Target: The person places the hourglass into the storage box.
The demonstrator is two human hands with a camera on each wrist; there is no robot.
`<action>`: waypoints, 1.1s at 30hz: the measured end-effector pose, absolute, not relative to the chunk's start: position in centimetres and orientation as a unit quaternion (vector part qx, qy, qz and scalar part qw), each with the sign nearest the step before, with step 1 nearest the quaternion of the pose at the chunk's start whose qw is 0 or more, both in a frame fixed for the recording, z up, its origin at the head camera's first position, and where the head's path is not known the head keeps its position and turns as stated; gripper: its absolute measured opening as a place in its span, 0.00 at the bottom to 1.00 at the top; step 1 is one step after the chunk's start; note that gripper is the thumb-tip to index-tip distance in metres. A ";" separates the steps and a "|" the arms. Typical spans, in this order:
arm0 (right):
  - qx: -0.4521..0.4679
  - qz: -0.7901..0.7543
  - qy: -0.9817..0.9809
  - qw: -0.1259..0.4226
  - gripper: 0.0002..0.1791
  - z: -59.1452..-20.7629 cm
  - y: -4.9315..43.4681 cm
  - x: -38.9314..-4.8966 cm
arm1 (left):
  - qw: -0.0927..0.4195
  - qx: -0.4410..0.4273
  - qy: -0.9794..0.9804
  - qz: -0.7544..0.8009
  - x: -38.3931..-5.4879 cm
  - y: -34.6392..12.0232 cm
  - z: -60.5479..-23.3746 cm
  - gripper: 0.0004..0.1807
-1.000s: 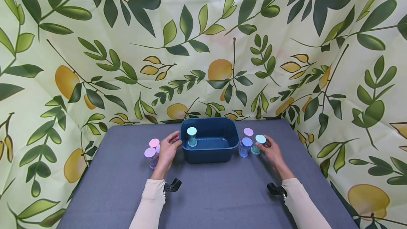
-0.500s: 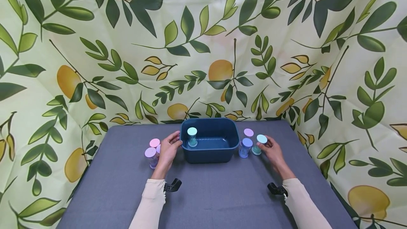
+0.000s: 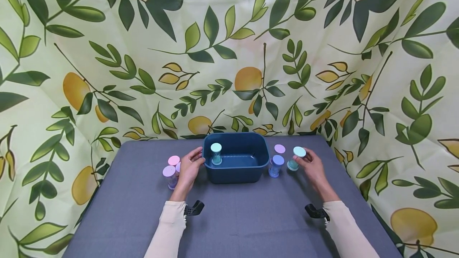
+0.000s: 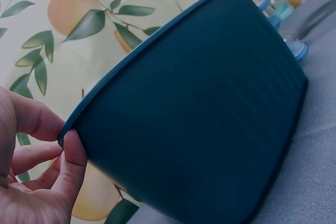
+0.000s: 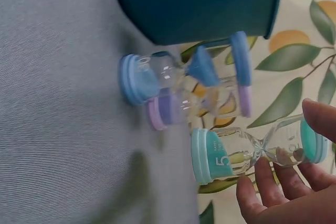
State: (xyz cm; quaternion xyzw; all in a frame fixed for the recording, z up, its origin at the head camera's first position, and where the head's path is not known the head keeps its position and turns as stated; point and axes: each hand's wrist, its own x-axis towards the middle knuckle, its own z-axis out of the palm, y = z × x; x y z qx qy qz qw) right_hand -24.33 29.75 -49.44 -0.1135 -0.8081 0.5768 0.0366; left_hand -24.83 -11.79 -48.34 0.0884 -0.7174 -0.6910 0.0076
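Note:
My right hand (image 3: 314, 170) grips a sand timer with teal caps (image 3: 293, 165) near its upper cap, to the right of the dark blue bin (image 3: 234, 175). In the right wrist view this sand timer (image 5: 220, 153) shows a "5" by its lower cap, teal sand at that end, and a gap between it and the tablecloth. The left hand (image 3: 189, 170) pinches the bin's left rim between thumb and fingers, plainly seen in the left wrist view. Inside the bin, at its left end, another teal-capped sand timer (image 3: 216, 155) stands upright.
Right beside the bin stand a blue sand timer (image 3: 275, 166) and a purple one (image 3: 280, 149) behind it. Left of the left hand are a pink-capped timer (image 3: 173, 160) and lilac ones (image 3: 170, 171), partly hidden. A patterned cloth (image 3: 215, 71) hangs behind the grey table (image 3: 247, 218).
My right hand has lifted the teal sand timer and carried it slightly right, away from the blue one, and it now leans. The left hand stays on the rim.

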 end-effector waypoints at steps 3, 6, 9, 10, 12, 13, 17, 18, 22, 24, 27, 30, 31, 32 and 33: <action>-0.110 0.576 -0.808 0.047 0.37 -48.6 29.7 -24.0 | 0.008 0.087 -0.717 -0.691 -24.9 -11.8 -48.3 0.25; -0.103 0.577 -0.808 0.060 0.37 -47.8 29.5 -23.7 | 0.008 0.087 -0.717 -0.692 -24.9 -11.8 -48.4 0.25; -0.098 0.578 -0.807 0.072 0.38 -46.9 29.1 -23.5 | 0.009 0.088 -0.716 -0.692 -24.9 -11.7 -48.4 0.25; -0.096 0.578 -0.807 0.075 0.38 -46.6 29.0 -23.4 | 0.009 0.088 -0.716 -0.693 -24.9 -11.7 -48.4 0.25; -0.094 0.574 -0.810 0.082 0.38 -46.0 28.7 -23.2 | 0.009 0.089 -0.715 -0.693 -24.9 -11.7 -48.5 0.25; -0.091 0.574 -0.810 0.085 0.38 -45.7 28.5 -23.1 | 0.008 0.089 -0.715 -0.693 -24.9 -11.7 -48.5 0.25; -0.085 0.559 -0.819 0.092 0.37 -44.6 27.9 -22.7 | 0.009 0.088 -0.716 -0.693 -25.0 -11.7 -48.5 0.25; -0.081 0.556 -0.822 0.092 0.38 -44.3 27.7 -22.7 | 0.009 0.088 -0.716 -0.693 -25.0 -11.7 -48.5 0.25; -0.067 0.555 -0.824 0.090 0.39 -43.4 26.9 -22.3 | 0.010 0.089 -0.717 -0.691 -25.0 -11.7 -48.5 0.25; -0.054 0.561 -0.821 0.088 0.39 -43.0 26.5 -22.2 | 0.011 0.089 -0.717 -0.691 -24.9 -11.7 -48.5 0.25; -0.037 0.568 -0.818 0.084 0.38 -42.6 25.8 -22.0 | 0.013 0.089 -0.716 -0.692 -24.9 -11.7 -48.6 0.25; -0.026 0.569 -0.818 0.080 0.37 -42.2 25.1 -22.0 | 0.015 0.086 -0.717 -0.692 -24.9 -11.7 -48.6 0.25; -0.022 0.570 -0.817 0.080 0.36 -42.1 24.8 -22.0 | 0.013 0.087 -0.717 -0.692 -24.9 -11.7 -48.6 0.25; -0.018 0.572 -0.816 0.079 0.36 -41.9 24.6 -22.0 | 0.012 0.088 -0.717 -0.692 -24.9 -11.7 -48.6 0.25; -0.013 0.575 -0.814 0.079 0.36 -41.8 24.3 -22.1 | 0.012 0.088 -0.717 -0.692 -24.9 -11.7 -48.6 0.25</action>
